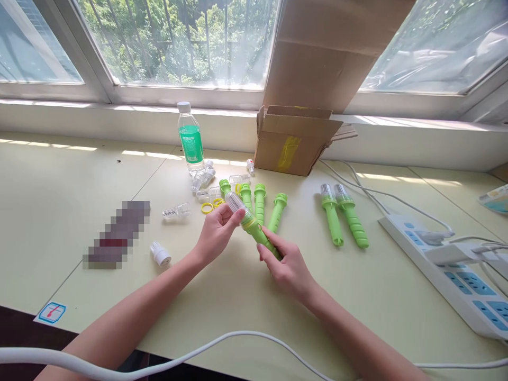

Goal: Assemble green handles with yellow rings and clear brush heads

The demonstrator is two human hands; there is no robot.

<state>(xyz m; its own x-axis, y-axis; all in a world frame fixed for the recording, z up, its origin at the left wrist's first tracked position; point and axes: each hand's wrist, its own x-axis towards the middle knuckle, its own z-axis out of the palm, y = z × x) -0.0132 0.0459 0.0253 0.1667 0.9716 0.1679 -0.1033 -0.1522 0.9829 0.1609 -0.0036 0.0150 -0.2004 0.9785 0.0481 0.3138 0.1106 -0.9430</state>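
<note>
My left hand (pixel 219 230) pinches a clear ribbed cover (pixel 235 202) at the top of a green torch-like stick. Around the lower part of its green handle (pixel 254 228) the fingers of my right hand (pixel 289 267) are closed. A yellow ring shows where cover and handle meet. Just beyond lie several loose green handles (pixel 260 203). Loose clear covers (pixel 177 211) and yellow rings (pixel 207 208) are scattered left of them. Nearest my left forearm rests a white cylindrical piece (pixel 160 254). Two green sticks with clear tops (pixel 332 214) lie side by side at the right.
A water bottle (pixel 191 140) and an open cardboard box (pixel 296 143) stand by the window. At right lies a white power strip (pixel 448 275) with plugs and cables. A white cable (pixel 238 334) crosses the front edge. A pixelated dark object (pixel 119 235) lies at left.
</note>
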